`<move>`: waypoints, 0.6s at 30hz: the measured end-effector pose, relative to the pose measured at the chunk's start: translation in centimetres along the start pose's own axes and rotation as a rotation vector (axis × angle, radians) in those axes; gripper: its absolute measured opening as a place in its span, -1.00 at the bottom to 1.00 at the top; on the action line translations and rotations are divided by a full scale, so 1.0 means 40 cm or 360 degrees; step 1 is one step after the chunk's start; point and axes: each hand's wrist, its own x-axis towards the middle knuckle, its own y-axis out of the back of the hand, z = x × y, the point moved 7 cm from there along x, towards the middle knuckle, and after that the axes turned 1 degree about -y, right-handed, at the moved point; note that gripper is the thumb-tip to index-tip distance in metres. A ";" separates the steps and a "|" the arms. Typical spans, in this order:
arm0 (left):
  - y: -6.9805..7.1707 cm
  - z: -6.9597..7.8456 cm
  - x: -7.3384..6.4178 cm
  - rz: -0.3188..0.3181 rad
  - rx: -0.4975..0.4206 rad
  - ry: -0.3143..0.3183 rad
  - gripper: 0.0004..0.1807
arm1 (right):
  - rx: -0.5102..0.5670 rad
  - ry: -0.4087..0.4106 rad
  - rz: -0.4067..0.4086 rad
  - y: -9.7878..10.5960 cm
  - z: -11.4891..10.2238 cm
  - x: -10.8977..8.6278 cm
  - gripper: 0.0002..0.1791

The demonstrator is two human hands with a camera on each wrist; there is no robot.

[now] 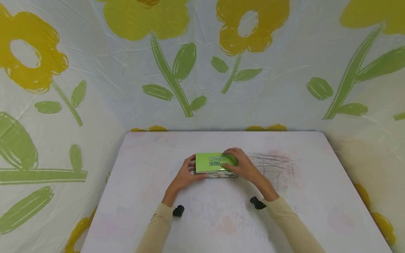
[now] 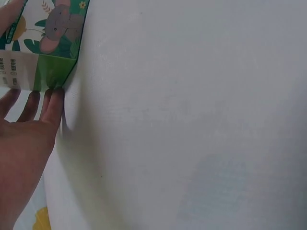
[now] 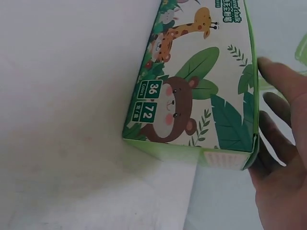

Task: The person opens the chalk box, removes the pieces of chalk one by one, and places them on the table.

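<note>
A chalk box point(image 1: 204, 162) with a bright green top sits near the middle of the table. Its front point(image 3: 192, 72) carries a bear, a giraffe, a tiger, leaves and the printed numbers 36 and 72. The left hand point(image 1: 185, 175) grips the box's left end, thumb along the front and fingers at the end and back. In the left wrist view its fingertips point(image 2: 56, 93) touch the green-and-white end panel. From above, the right hand point(image 1: 242, 164) holds the top near the right end, thumb and fingers bent over it. The box's inside is hidden.
The white table point(image 1: 142, 151) has faint coloured stains and a dark smudged patch point(image 1: 275, 163) right of the box. A white cloth with yellow flowers point(image 1: 250, 24) hangs behind and at both sides. Black wrist cameras point(image 1: 178, 211) sit by the beige sleeves point(image 1: 158, 225).
</note>
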 end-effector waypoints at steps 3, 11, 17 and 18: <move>0.003 -0.007 0.005 -0.0002 -0.0004 0.0042 0.17 | -0.0027 0.0023 -0.0085 -0.011 -0.008 0.006 -0.45; 0.003 -0.008 0.010 -0.0015 -0.0061 -0.0016 0.14 | -0.0309 0.0158 -0.0223 -0.012 -0.026 0.015 -0.28; 0.005 -0.014 0.014 -0.0021 -0.0063 -0.0080 0.11 | -0.0489 0.0191 -0.0324 -0.011 -0.055 0.037 -0.27; 0.005 -0.014 0.014 -0.0023 -0.0063 -0.0088 0.11 | -0.0514 0.0195 -0.0338 -0.010 -0.058 0.041 -0.28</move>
